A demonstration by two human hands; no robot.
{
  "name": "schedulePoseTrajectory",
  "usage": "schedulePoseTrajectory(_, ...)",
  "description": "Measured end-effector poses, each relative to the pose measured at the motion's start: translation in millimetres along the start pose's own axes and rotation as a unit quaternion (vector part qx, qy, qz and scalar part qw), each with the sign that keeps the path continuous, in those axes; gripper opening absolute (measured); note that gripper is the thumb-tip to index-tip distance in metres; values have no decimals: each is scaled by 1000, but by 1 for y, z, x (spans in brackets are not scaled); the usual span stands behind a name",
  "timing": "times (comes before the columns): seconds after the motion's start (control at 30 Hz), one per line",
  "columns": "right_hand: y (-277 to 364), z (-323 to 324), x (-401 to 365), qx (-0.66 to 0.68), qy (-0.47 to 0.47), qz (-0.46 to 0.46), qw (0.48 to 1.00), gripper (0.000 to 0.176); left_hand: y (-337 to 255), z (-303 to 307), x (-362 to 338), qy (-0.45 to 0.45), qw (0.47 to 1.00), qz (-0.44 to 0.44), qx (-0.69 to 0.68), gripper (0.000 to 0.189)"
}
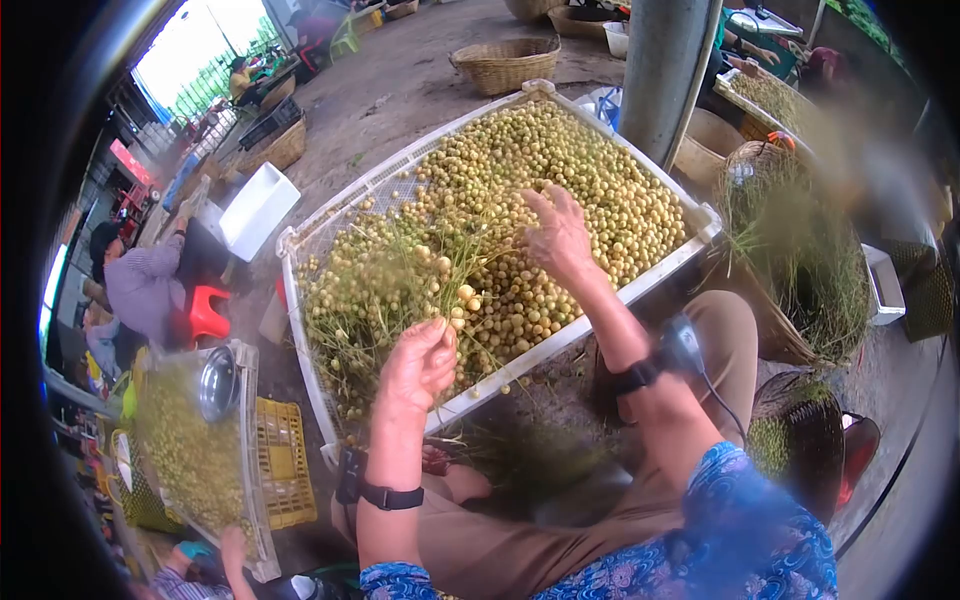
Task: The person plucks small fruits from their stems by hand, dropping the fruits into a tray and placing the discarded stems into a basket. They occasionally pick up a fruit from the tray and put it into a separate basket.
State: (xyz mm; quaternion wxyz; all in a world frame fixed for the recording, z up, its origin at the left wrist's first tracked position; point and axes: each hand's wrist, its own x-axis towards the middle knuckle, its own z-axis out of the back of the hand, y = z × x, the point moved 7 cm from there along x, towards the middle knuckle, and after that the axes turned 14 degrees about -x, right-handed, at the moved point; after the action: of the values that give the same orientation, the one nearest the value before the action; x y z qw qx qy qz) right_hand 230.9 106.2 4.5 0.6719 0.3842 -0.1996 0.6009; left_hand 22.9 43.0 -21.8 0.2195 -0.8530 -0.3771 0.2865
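Observation:
A large white mesh tray (pixel 705 222) lies before me, filled with small round yellow-brown fruits (pixel 600 175). Green stems with some fruits attached (pixel 375 285) are heaped over its left part. My left hand (pixel 420 362) is at the tray's near side, its thumb and fingers pinched on a stem bunch that rises toward the tray's middle. Above the loose fruits, to the right of that bunch, my right hand (pixel 560 232) has its fingers spread with nothing visible in them.
Behind the tray stand a metal post (pixel 668 80) and a wicker basket (pixel 507 65). Bare stems (pixel 800 270) are piled at the right. At the left are a white box (pixel 258 210), a red stool (pixel 208 313), a yellow crate (pixel 284 465) and seated people, one in a checked shirt (pixel 145 290).

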Motion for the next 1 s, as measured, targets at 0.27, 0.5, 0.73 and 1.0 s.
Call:
schedulePoseTrajectory(0.27,58,-15,-82,645,386,-236,616,17,5,0,1,7,1000,21,-14,28)
schedulePoseTrajectory(0.5,56,-26,-91,710,311,-341,532,13,5,15,-1,-96,993,-26,71,25)
schedulePoseTrajectory(0.73,23,1,-88,759,194,-474,403,16,8,8,4,-87,991,-55,89,23)
schedulePoseTrajectory(1.0,-104,185,-91,636,96,-504,577,7,13,29,4,-128,987,-31,90,23)
